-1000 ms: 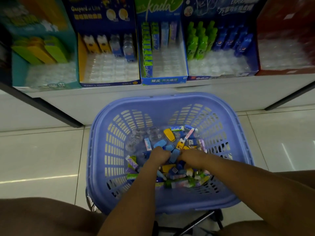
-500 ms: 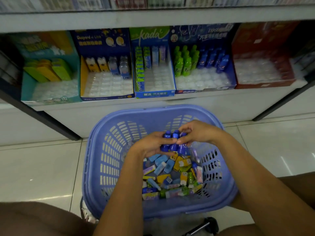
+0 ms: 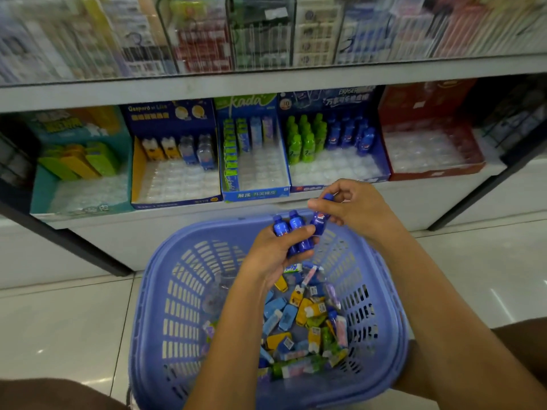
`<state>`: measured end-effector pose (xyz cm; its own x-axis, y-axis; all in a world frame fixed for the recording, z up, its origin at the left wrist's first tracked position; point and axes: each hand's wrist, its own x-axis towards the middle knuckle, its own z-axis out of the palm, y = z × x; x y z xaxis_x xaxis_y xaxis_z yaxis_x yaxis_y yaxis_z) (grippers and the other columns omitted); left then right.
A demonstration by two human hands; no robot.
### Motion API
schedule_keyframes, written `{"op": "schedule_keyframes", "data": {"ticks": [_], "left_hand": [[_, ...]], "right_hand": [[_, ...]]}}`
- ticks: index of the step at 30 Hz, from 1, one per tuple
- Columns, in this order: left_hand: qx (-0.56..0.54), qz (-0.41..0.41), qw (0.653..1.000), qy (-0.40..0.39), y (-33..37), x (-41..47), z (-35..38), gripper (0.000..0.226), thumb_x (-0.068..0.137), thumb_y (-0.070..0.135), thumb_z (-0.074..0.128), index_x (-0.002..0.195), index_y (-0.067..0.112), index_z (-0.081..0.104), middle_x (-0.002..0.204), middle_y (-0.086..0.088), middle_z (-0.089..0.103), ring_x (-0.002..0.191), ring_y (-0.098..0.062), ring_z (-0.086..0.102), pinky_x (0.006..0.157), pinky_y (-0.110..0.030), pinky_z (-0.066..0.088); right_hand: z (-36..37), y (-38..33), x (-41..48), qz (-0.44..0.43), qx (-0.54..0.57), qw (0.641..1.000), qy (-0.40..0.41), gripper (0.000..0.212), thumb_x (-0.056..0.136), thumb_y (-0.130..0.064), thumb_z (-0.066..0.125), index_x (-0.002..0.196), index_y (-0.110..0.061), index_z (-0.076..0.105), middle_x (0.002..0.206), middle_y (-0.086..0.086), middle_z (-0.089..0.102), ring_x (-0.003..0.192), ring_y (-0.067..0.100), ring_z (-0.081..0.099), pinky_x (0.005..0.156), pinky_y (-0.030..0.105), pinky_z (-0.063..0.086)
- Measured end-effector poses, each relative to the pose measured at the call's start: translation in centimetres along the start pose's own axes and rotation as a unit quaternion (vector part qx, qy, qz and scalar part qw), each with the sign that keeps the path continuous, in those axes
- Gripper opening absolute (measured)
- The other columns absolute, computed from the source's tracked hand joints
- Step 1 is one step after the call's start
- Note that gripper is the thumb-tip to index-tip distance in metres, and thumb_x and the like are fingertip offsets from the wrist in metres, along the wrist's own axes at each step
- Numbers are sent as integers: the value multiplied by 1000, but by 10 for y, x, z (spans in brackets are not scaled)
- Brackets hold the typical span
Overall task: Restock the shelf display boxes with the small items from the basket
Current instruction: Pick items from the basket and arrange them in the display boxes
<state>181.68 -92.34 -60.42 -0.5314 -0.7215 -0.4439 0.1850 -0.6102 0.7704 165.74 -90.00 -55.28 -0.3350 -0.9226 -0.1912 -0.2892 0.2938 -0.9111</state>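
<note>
Dozens of small items (image 3: 299,321) lie heaped in the basket (image 3: 148,291) in front of you. Above the heap, your left grip (image 3: 272,255) curls round two blue bottles (image 3: 291,232), held upright side by side. Just beside them, over the basket's far rim, your right grip (image 3: 358,208) pinches a third bottle (image 3: 319,222) between thumb and fingers, slightly tilted. Beyond, on the shelf (image 3: 207,216), the bottle box (image 3: 383,164) shows green bottles (image 3: 305,137) at left and matching blue ones (image 3: 352,134) at right in its back rows.
</note>
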Motion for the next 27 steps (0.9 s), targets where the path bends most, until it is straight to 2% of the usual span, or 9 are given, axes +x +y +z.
{"op": "schedule_keyframes", "data": {"ticks": [4, 6, 8, 11, 13, 16, 22, 24, 27], "left_hand": [[4, 46, 998, 35, 7, 5, 4, 16, 80, 7, 72, 94, 8, 64, 81, -5, 75, 77, -17, 73, 56, -22, 55], [-4, 60, 998, 24, 11, 6, 6, 8, 80, 9, 72, 87, 13, 71, 86, -8, 75, 81, -18, 73, 58, -22, 56], [2, 68, 998, 14, 11, 6, 7, 10, 81, 12, 72, 77, 19, 77, 92, -9, 75, 85, -19, 72, 61, -23, 56], [3, 69, 998, -3, 9, 6, 9, 11, 84, 13, 69, 95, 14, 70, 98, -8, 74, 90, -20, 72, 64, -24, 56], [-5, 62, 998, -25, 9, 6, 10, 20, 85, 11, 67, 105, 11, 64, 100, -7, 74, 94, -20, 71, 67, -25, 57], [-11, 54, 997, -53, 8, 6, 11, 22, 87, 4, 63, 108, 12, 62, 101, -7, 74, 95, -22, 71, 69, -26, 57], [-16, 46, 997, -64, 4, 13, 7, 27, 87, -3, 60, 110, 11, 61, 105, -9, 73, 99, -25, 69, 72, -27, 57], [-21, 44, 997, -61, 4, 16, 7, 27, 87, -4, 60, 110, 11, 61, 105, -8, 72, 100, -26, 69, 72, -27, 57], [-33, 38, 997, -66, 4, 19, 8, 28, 87, -6, 58, 109, 11, 61, 101, -5, 73, 100, -27, 69, 73, -27, 58]], "right_hand": [[-21, -16, 1, -8, 9, 997, -82, 26, 73, -13, 78, 95, -4, 68, 79, 8, 69, 63, 11, 67, 61, 18, 56], [-31, -24, 10, -26, 10, 998, -50, 23, 74, -7, 76, 96, -2, 67, 79, 10, 69, 61, 11, 66, 61, 17, 56], [-47, -31, 29, -59, -29, 998, 21, 22, 75, -6, 76, 94, -4, 67, 79, 10, 67, 60, 12, 64, 57, 13, 53], [-80, -41, 68, -114, -197, 970, 83, 28, 73, -15, 80, 97, -7, 68, 84, 7, 62, 68, 16, 60, 58, 16, 46], [-96, -44, 95, -115, -292, 947, 65, 33, 72, -20, 81, 100, -8, 67, 93, 5, 60, 81, 16, 58, 67, 22, 44], [-104, -42, 124, -99, -379, 920, 27, 36, 72, -21, 81, 103, -13, 66, 96, 0, 58, 85, 13, 53, 72, 22, 40], [-107, -30, 149, -123, -384, 915, -25, 37, 68, -23, 83, 102, -17, 69, 89, -5, 56, 85, 13, 51, 61, 15, 39], [-107, -30, 156, -120, -405, 905, -48, 36, 68, -25, 83, 100, -18, 68, 94, -4, 58, 87, 14, 53, 62, 19, 40], [-103, -31, 162, -108, -421, 897, -74, 32, 66, -25, 84, 92, -21, 67, 95, -1, 61, 83, 13, 55, 57, 16, 38]]}}
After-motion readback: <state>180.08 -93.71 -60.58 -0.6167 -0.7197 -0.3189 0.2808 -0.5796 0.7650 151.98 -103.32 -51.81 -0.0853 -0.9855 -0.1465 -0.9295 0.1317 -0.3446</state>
